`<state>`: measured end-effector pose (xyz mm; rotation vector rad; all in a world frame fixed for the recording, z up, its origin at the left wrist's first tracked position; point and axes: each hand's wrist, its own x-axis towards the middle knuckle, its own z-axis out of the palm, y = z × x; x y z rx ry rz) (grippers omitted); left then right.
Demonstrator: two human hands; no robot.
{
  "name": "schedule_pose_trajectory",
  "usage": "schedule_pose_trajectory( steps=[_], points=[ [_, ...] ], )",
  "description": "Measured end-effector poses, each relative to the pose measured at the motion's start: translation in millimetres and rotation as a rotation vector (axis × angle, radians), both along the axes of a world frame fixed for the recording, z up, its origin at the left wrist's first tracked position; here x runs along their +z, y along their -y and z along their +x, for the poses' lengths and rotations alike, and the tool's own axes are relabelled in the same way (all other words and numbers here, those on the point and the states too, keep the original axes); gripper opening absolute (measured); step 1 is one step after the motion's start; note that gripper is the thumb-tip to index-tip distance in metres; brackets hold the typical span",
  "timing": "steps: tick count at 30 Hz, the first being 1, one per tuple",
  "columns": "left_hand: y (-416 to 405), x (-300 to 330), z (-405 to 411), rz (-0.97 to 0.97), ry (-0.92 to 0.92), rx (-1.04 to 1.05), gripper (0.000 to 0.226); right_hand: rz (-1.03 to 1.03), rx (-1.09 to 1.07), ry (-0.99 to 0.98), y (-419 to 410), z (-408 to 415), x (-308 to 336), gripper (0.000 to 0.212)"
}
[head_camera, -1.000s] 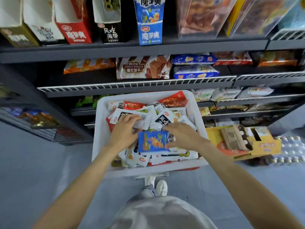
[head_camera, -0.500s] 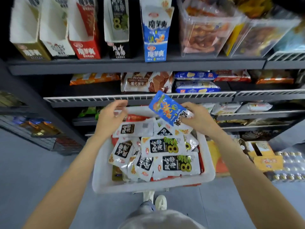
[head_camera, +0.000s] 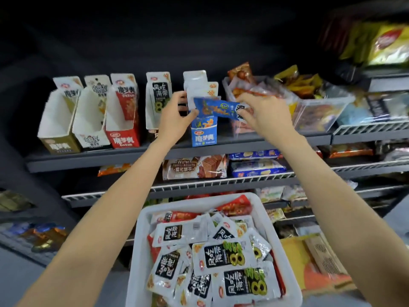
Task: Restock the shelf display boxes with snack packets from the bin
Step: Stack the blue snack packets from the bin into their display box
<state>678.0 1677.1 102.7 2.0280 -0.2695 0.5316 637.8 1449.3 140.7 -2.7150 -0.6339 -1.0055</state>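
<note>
A blue snack packet [head_camera: 215,108] is held level in front of the blue display box [head_camera: 203,134] on the upper shelf. My right hand [head_camera: 263,113] pinches its right end, together with a dark packet under the fingers. My left hand [head_camera: 176,117] touches the packet's left end with thumb and fingers. Left of the blue box stand a black box [head_camera: 158,100], a red box [head_camera: 124,120], a white box [head_camera: 90,125] and a gold box [head_camera: 57,129]. The white bin [head_camera: 141,244] of mixed packets is below, near my waist.
A clear tub [head_camera: 318,111] of snacks stands right of the blue box. Wafer biscuit packs [head_camera: 194,167] and blue cracker packs [head_camera: 256,168] lie on the wire shelf below. A yellow carton [head_camera: 309,269] sits on the floor at the right of the bin.
Both hands rose from the bin to the upper shelf. The blue packet went up with the right hand and now lies level at the blue box, with the left hand on its left end.
</note>
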Motion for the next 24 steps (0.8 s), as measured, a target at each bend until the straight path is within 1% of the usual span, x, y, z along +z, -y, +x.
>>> schedule_pose_trajectory(
  steps=[2,4,7,9,11,12,14,16,18,19,20,21,22,24],
  points=[
    [-3.9,-0.8,6.8,-0.031,0.017,-0.002,0.043,-0.026,-0.006,0.105,-8.3,6.9,5.6,0.018],
    [-10.7,-1.3,10.9,-0.042,0.020,-0.046,0.039,-0.061,-0.002,0.180,-16.5,11.5,13.6,0.013],
    [-17.1,1.4,9.0,-0.015,0.040,-0.092,0.042,-0.120,0.027,0.152,-21.4,17.1,23.2,0.014],
    [-19.5,2.6,2.8,0.080,0.160,-0.048,0.045,-0.151,0.050,0.122,-21.8,19.1,25.3,0.019],
    [-22.1,0.3,-4.8,0.233,0.332,-0.014,0.045,-0.169,0.074,0.101,-21.2,19.1,23.9,0.019],
    [-22.5,-2.2,-8.2,0.310,0.388,-0.020,0.043,-0.190,0.076,0.081,-21.0,19.1,22.4,0.020],
    [-18.6,-8.7,-12.9,0.458,0.397,-0.031,0.038,-0.241,0.074,0.051,-22.8,20.5,19.2,0.021],
    [-12.4,-14.7,-11.7,0.526,0.385,0.022,0.028,-0.239,0.107,0.060,-26.6,22.7,17.0,0.024],
    [-7.9,-18.5,-7.0,0.499,0.371,0.080,0.018,-0.130,0.154,0.100,-31.7,25.3,16.5,0.032],
    [-6.7,-20.0,-4.8,0.467,0.349,0.103,0.017,-0.016,0.167,0.085,-33.6,26.9,15.6,0.039],
    [-6.1,-21.7,-3.9,0.431,0.319,0.122,0.017,0.138,0.175,0.052,-34.7,28.1,14.4,0.045],
    [-5.9,-24.0,-3.4,0.393,0.284,0.140,0.017,0.304,0.175,0.013,-34.7,30.1,12.4,0.049],
    [-5.7,-26.8,-3.3,0.349,0.244,0.156,0.018,0.429,0.142,-0.028,-34.5,32.7,9.9,0.051],
    [-4.3,-30.7,-3.8,0.258,0.160,0.180,0.018,0.491,0.028,-0.123,-34.0,39.2,2.4,0.047]
  ],
)
